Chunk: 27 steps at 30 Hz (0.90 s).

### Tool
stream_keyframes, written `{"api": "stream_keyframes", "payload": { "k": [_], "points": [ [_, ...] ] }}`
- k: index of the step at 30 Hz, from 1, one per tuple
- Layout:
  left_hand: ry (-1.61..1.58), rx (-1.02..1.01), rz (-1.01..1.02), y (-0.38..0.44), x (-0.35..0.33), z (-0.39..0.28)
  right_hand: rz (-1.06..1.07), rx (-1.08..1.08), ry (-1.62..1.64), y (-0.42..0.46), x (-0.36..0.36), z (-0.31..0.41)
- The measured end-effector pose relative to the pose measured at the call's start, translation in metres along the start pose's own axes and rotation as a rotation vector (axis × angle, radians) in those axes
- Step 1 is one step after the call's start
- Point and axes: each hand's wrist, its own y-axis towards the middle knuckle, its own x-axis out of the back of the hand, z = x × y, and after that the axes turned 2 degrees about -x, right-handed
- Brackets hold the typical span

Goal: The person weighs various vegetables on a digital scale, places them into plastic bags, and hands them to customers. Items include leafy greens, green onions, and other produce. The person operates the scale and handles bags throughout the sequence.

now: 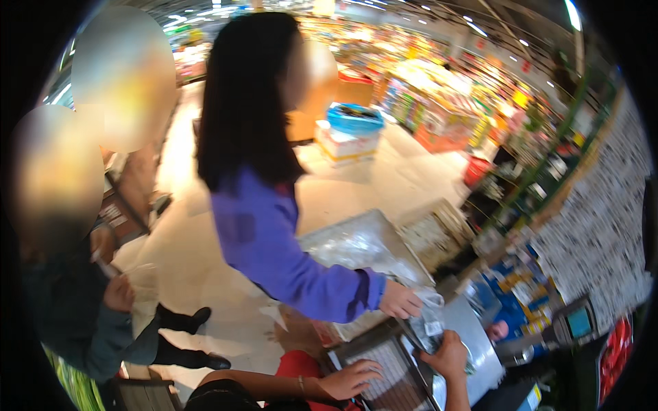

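Note:
My left hand (353, 379) lies over the key panel (396, 383) of what looks like a weighing scale, fingers a little apart and holding nothing. To its right, my right hand (450, 354) grips the lower part of a clear plastic bag (425, 321) that carries a small white label. Another person's hand (401, 299), in a purple sleeve (329, 287), holds the same bag near its top. What the bag contains is too blurred to tell. A metal plate (465, 318) lies behind and to the right of the bag.
Beyond the scale stands a plastic-covered counter (354, 241) beside a shallow crate (434, 234). A small device with a screen (580, 322) sits at right. People stand at left, one in dark clothing (77, 318). A blue-lined box (354, 120) is on the floor.

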Motion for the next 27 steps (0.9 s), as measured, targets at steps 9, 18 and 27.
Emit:
{"api": "stream_keyframes", "payload": {
  "k": [9, 18, 27],
  "points": [
    [-0.04, 0.043, -0.194, -0.03, 0.021, 0.003, -0.033, 0.302, -0.008, 0.056, -0.03, 0.041],
    [0.05, 0.07, -0.425, -0.06, 0.039, 0.009, -0.057, 0.276, 0.097, 0.112, -0.061, 0.105],
    [-0.268, 0.459, -0.567, -0.11, 0.054, 0.023, -0.3, 0.414, 0.464, 0.176, -0.075, 0.198]
  ]
}}
